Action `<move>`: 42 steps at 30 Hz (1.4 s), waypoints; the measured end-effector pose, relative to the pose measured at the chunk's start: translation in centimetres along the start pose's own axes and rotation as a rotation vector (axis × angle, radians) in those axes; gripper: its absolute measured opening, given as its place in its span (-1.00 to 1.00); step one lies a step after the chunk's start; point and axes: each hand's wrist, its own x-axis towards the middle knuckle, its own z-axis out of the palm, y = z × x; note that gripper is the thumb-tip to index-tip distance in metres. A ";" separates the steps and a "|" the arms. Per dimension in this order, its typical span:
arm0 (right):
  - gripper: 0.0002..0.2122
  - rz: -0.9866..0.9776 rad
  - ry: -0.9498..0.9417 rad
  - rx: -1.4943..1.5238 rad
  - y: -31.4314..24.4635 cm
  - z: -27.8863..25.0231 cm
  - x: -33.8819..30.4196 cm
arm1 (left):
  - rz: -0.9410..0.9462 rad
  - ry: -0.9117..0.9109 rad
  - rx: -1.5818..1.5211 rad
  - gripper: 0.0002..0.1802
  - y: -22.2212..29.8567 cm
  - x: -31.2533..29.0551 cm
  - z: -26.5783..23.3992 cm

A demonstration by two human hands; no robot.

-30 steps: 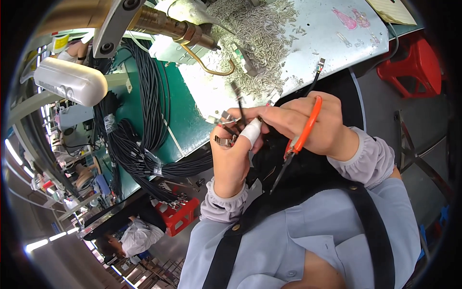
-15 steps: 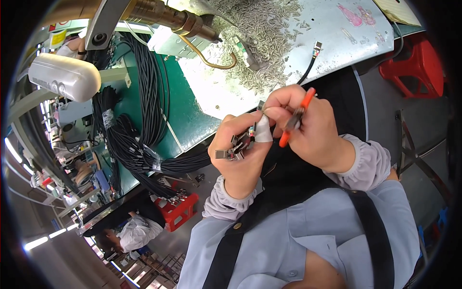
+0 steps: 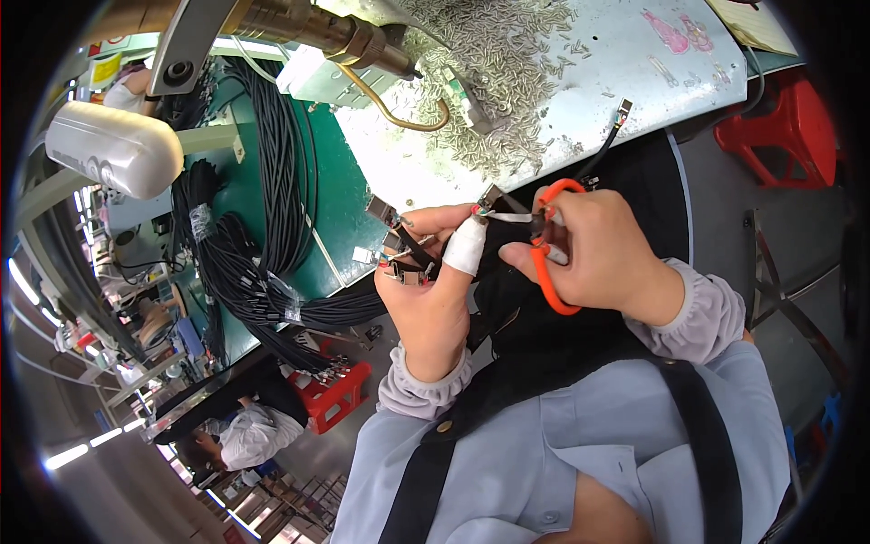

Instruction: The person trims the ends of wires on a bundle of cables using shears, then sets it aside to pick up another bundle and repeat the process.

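Orange-handled, the tool [image 3: 540, 227] sits in the right hand [image 3: 598, 249], fingers curled around its spread handles, its tips at the wires [image 3: 478, 209] behind a metal connector [image 3: 491, 195]. From afar, I watch the left hand [image 3: 435, 304] pinch that connector's base between thumb and forefinger, more connectors [image 3: 381, 210] fanning from its curled fingers, near the pin-strewn surface [image 3: 625, 68].

Pale worktop [image 3: 621, 68], scattered small silvery pieces [image 3: 507, 91], yellowish paper [image 3: 754, 25] at one corner, green tabletop [image 3: 337, 181] under black cables [image 3: 276, 172]
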 end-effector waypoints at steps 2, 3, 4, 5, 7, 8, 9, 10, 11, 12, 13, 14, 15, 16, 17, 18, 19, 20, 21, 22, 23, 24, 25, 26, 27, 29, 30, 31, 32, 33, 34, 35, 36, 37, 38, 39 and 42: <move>-0.62 0.030 -0.021 -0.080 0.0 0.3 -0.2 | 0.025 0.017 0.050 -0.82 -0.1 0.0 0.2; -0.64 0.023 -0.008 -0.064 -0.1 0.5 -0.2 | 0.039 0.026 0.075 -0.82 -0.1 0.0 0.3; -0.67 0.015 0.005 -0.048 -0.2 0.6 -0.2 | 0.038 0.025 0.076 -0.82 0.0 0.0 0.4; -0.68 0.008 0.018 -0.032 -0.3 0.7 -0.2 | 0.043 0.020 0.076 -0.82 0.1 0.0 0.4; -0.70 0.083 -0.077 0.056 -0.3 0.5 0.0 | 0.052 0.011 0.075 -0.83 0.2 0.1 0.5; -0.72 0.158 -0.172 0.143 -0.2 0.3 0.2 | 0.052 0.010 0.076 -0.83 0.2 0.3 0.4; -0.73 0.233 -0.267 0.230 -0.2 0.2 0.3 | -0.025 -0.028 0.062 -0.84 0.4 0.7 0.0; -0.73 0.233 -0.265 0.231 0.0 0.3 0.3 | -0.103 -0.067 0.047 -0.84 0.5 1.3 -0.3; -0.75 0.238 -0.193 0.352 0.3 0.6 0.2 | -0.179 -0.104 0.031 -0.85 0.7 1.8 -0.6; -0.76 0.242 -0.120 0.473 0.6 0.8 0.1 | -0.178 -0.106 0.031 -0.85 0.8 2.6 -0.8; -0.77 0.245 -0.051 0.595 0.6 0.9 0.2 | -0.248 -0.161 -0.095 -0.84 0.8 3.5 -1.2; -0.77 0.244 -0.054 0.598 0.4 0.6 0.4 | -0.317 -0.217 -0.223 -0.84 0.7 4.5 -1.4; -0.79 0.294 -0.001 0.622 0.1 0.1 0.9 | -0.386 -0.273 -0.351 -0.83 0.6 5.3 -1.3; -0.80 0.342 0.050 0.646 -0.4 -0.4 1.7 | -0.384 -0.268 -0.349 -0.83 0.5 6.0 -1.0; -0.82 0.391 0.101 0.669 -0.6 -0.6 2.4 | -0.365 -0.236 -0.324 -0.83 0.5 6.7 -0.7; -0.82 0.391 0.105 0.670 -0.5 -0.6 3.0 | -0.347 -0.214 -0.300 -0.83 0.4 7.4 -0.2; -0.83 0.260 0.180 0.528 -0.1 -0.6 3.8 | -0.330 -0.190 -0.276 -0.83 0.4 7.9 0.2; -0.84 0.129 0.252 0.385 0.3 -0.5 4.6 | -0.330 -0.192 -0.274 -0.83 0.6 8.1 0.4; -0.85 0.000 0.317 0.242 0.6 -0.4 5.4 | -0.334 -0.200 -0.251 -0.83 0.7 8.4 0.3; -0.85 0.001 0.313 0.247 0.8 -0.4 6.2 | -0.338 -0.208 -0.229 -0.84 0.8 8.6 0.2; -0.86 0.022 0.268 0.216 1.0 -0.6 7.0 | -0.343 -0.219 -0.208 -0.84 0.8 8.9 0.2; -0.86 0.044 0.222 0.186 1.2 -0.8 7.6 | -0.344 -0.216 -0.208 -0.84 0.8 9.2 0.0; -0.85 0.065 0.175 0.155 1.3 -0.9 8.1 | -0.356 -0.232 -0.220 -0.85 0.7 9.4 -0.2; -0.85 0.066 0.174 0.158 1.2 -1.0 8.2 | -0.368 -0.248 -0.231 -0.85 0.7 9.6 -0.3; -0.85 0.084 0.162 0.178 1.2 -1.1 8.4 | -0.379 -0.263 -0.243 -0.86 0.7 9.8 -0.4; -0.85 0.122 0.137 0.216 1.1 -1.2 8.6 | -0.384 -0.251 -0.236 -0.86 0.7 9.9 -0.6; -0.85 0.123 0.135 0.218 1.2 -1.1 8.7 | -0.387 -0.241 -0.231 -0.86 0.7 9.9 -0.6; -0.85 0.099 0.152 0.224 1.2 -0.9 8.7 | -0.390 -0.231 -0.224 -0.86 0.7 9.9 -0.6; -0.85 0.074 0.169 0.230 1.3 -0.8 8.7 | -0.391 -0.229 -0.224 -0.86 0.7 9.9 -0.7; -0.85 0.050 0.186 0.236 1.4 -0.7 8.7 | -0.382 -0.244 -0.232 -0.86 0.7 9.9 -0.7; -0.85 0.051 0.185 0.237 1.3 -0.8 8.8 | -0.372 -0.259 -0.240 -0.86 0.7 9.9 -0.7; -0.85 0.072 0.168 0.249 1.2 -0.9 8.8 | -0.362 -0.275 -0.248 -0.87 0.7 9.9 -0.7; -0.85 0.094 0.152 0.261 1.1 -1.0 8.8 | -0.363 -0.274 -0.248 -0.87 0.7 9.9 -0.6; -0.85 0.116 0.135 0.272 1.1 -1.0 8.8 | -0.355 -0.260 -0.235 -0.87 0.7 9.8 -0.5; -0.85 0.116 0.135 0.272 1.1 -1.0 8.8 | -0.346 -0.247 -0.223 -0.87 0.8 9.7 -0.4; -0.85 0.118 0.135 0.280 1.2 -1.0 8.9 | -0.336 -0.234 -0.210 -0.87 0.8 9.7 -0.4; -0.85 0.117 0.137 0.291 1.3 -0.9 8.9 | -0.341 -0.243 -0.230 -0.88 0.6 9.7 -0.6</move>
